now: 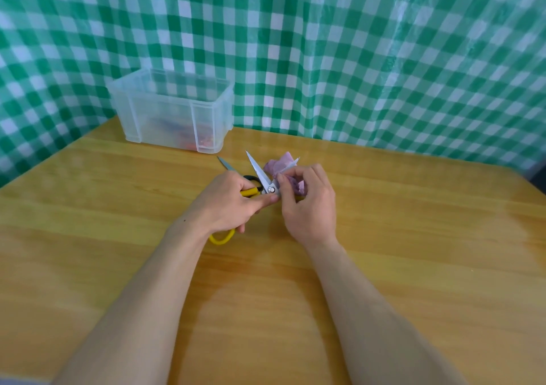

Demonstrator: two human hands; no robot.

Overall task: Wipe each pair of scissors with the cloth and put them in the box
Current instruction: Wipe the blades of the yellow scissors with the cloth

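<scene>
Box contents blurred; scissors handles hidden.

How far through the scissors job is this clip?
Partly done: blurred reddish items already lie in the clear box. In hand: the left hand holds the opened yellow scissors, the right hand wiping one blade with the purple cloth. Left: another pair on the table.

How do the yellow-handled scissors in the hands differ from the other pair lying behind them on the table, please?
The yellow-handled scissors are held by the left hand, while the black-handled scissors lie on the table. The yellow pair's blades are spread open; only one blade tip of the black pair shows. The right hand presses the purple cloth to the yellow pair; the black pair goes untouched. Both have pointed metal blades.
</scene>
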